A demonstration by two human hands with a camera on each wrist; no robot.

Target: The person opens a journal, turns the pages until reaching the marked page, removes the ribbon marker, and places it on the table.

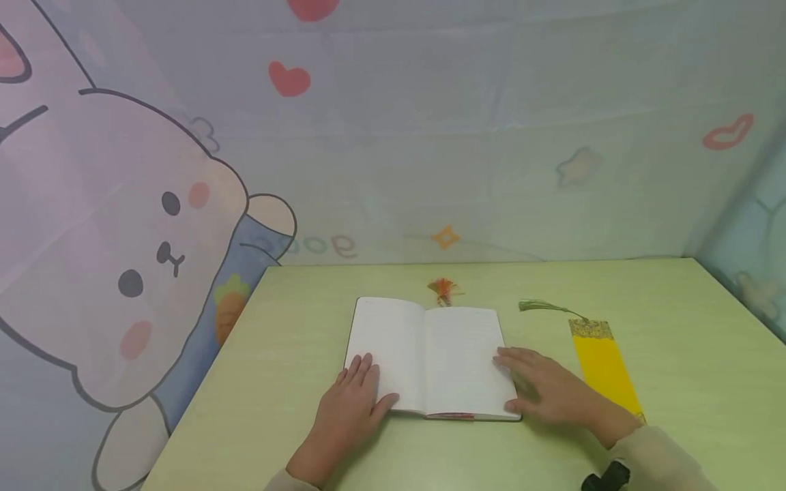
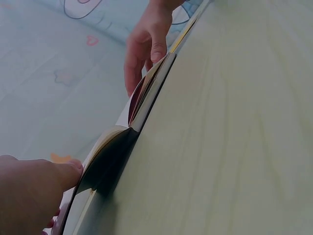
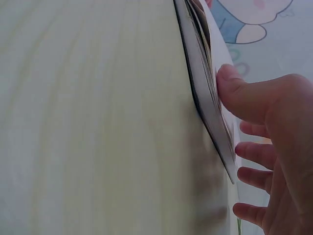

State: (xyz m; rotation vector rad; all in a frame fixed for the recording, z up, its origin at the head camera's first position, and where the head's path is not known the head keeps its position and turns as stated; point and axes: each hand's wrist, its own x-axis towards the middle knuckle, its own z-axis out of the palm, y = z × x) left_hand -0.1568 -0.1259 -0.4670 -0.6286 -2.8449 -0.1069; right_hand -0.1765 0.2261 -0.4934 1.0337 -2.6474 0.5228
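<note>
An open notebook [image 1: 464, 361] with pale, faintly lined pages lies on the table. My left hand [image 1: 348, 404] rests with straight fingers on the lower part of its left page. At the right edge, my right hand [image 1: 549, 387] has its fingers spread and relaxed; in the right wrist view the thumb [image 3: 237, 93] lies against the page corner, with the other fingers [image 3: 254, 154] along the side edge. An orange tassel [image 1: 443, 290] sticks out behind the top of the notebook. Between the pages at the bottom, a reddish strip [image 1: 451, 414] peeks out.
To the right lies a yellow bookmark [image 1: 604, 365] with a patterned gold band and a green tassel [image 1: 543, 306]; my right forearm passes over its lower end. A printed cloth backdrop [image 1: 393, 136] hangs behind the light wood-grain table [image 1: 270, 327].
</note>
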